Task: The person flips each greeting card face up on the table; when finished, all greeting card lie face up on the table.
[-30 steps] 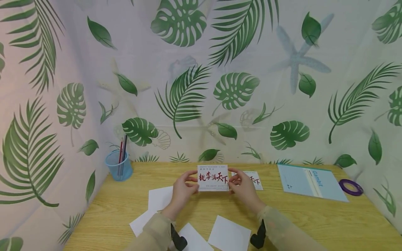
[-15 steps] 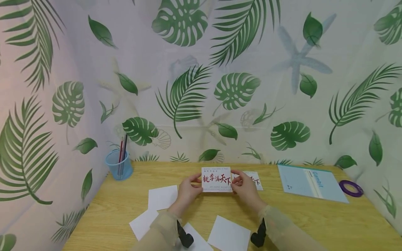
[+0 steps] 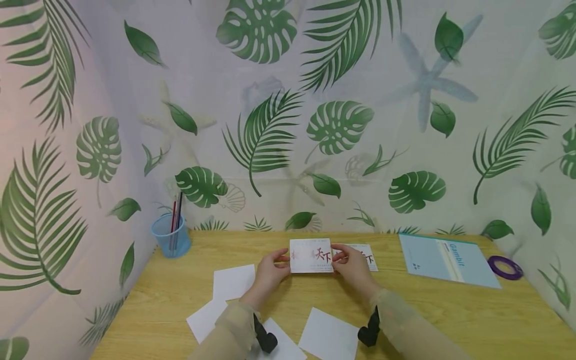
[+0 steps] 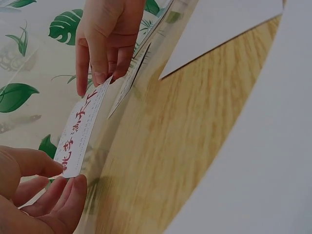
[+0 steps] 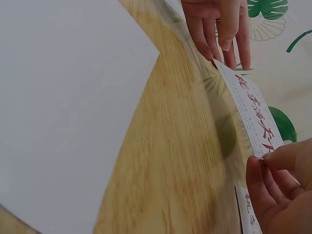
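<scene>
A white card (image 3: 310,256) with large red Chinese characters is held up near the back of the table, some of its print washed out by glare in the head view. My left hand (image 3: 271,272) pinches its left edge between thumb and fingers. At the opposite edge, my right hand (image 3: 353,267) pinches the card the same way. In the left wrist view the card (image 4: 80,129) stretches tilted between both hands. A second card (image 3: 368,255) with matching red print lies behind my right hand, which partly covers it.
Several white sheets (image 3: 328,334) lie on the wooden table (image 3: 427,320) near and under my forearms. A blue mesh pen cup (image 3: 171,237) with pencils stands back left. At right are a light-blue Gambit pad (image 3: 450,260) and a purple tape roll (image 3: 505,267).
The card and my left hand have shifted slightly right since one second ago. In the last half second the card has tilted a little, and glare now fades its characters.
</scene>
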`<state>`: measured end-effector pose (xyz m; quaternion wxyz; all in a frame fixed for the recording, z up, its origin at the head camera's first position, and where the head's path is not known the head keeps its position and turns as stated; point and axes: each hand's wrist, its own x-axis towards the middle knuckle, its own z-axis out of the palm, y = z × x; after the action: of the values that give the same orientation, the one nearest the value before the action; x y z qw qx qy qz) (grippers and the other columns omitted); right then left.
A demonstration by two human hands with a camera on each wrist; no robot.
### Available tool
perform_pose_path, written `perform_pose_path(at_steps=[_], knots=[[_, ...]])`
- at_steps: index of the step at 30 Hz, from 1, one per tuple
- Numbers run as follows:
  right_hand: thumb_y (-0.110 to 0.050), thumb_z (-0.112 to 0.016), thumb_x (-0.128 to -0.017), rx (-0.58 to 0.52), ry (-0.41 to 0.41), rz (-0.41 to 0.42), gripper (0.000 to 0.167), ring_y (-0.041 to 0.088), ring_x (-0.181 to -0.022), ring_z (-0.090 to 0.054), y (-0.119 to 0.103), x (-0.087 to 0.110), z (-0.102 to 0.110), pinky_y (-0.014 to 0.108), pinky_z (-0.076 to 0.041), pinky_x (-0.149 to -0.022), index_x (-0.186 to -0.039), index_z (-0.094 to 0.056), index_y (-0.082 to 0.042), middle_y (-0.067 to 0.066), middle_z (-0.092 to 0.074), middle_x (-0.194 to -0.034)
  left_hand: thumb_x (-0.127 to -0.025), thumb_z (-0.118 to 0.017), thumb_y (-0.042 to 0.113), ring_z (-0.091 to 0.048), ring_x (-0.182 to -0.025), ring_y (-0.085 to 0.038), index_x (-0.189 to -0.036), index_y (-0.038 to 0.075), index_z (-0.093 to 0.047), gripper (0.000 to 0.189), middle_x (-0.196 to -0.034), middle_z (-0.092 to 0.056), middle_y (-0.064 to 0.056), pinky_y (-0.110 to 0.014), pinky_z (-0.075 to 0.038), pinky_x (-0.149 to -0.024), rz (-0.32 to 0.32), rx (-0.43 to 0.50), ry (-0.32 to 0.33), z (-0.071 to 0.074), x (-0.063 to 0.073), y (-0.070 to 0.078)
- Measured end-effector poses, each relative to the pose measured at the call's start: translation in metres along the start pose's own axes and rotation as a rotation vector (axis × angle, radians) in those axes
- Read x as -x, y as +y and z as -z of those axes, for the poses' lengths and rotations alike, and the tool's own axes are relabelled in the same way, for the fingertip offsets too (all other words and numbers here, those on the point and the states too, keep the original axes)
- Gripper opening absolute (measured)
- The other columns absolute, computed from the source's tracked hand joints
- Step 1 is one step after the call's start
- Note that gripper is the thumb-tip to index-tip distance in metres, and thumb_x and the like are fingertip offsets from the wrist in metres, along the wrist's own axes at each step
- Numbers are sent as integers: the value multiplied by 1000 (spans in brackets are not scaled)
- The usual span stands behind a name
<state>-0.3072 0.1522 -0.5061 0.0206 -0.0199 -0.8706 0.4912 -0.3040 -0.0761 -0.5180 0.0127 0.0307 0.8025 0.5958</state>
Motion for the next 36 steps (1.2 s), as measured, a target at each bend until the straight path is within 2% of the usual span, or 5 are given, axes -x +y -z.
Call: perform_pose_path(at_steps=[7, 18, 27, 36], knots=[[5, -67, -85, 15, 21, -2, 48, 15, -76, -62, 2, -3, -1, 25, -55, -66, -131, -59, -4, 13, -67, -95, -77, -65, -12, -70, -99, -34, -135, -6, -54, 59, -117, -67, -26, -32, -60, -82, -23, 6, -27, -1, -1, 1], [1, -68, -87, 22, 3, -13, 48, 19, -86, -68, 5, -3, 2, 31, -60, -77, -134, -56, -4, 15, -70, -105, -83, -68, -7, -68, -104, -34, -139, -6, -50, 59, -121, -65, -27, -34, -58, -88, -7, -29, -77, -3, -6, -1], [5, -68, -86, -15, -12, -15, 48, 23, -86, -71, 4, -3, 2, 31, -60, -74, -133, -55, 2, 22, -71, -106, -84, -67, -5, -65, -110, -33, -142, -6, -47, 61, -124, -63, -27, -34, -57, -92, 51, 24, -104, -4, -9, 1], [3, -69, -86, 5, -5, -35, 47, 18, -83, -70, 6, -5, 2, 28, -60, -70, -131, -56, 1, 19, -72, -103, -85, -68, -3, -62, -113, -33, -143, -5, -46, 62, -126, -61, -26, -36, -56, -93, 72, 28, -128, -3, -14, 1]])
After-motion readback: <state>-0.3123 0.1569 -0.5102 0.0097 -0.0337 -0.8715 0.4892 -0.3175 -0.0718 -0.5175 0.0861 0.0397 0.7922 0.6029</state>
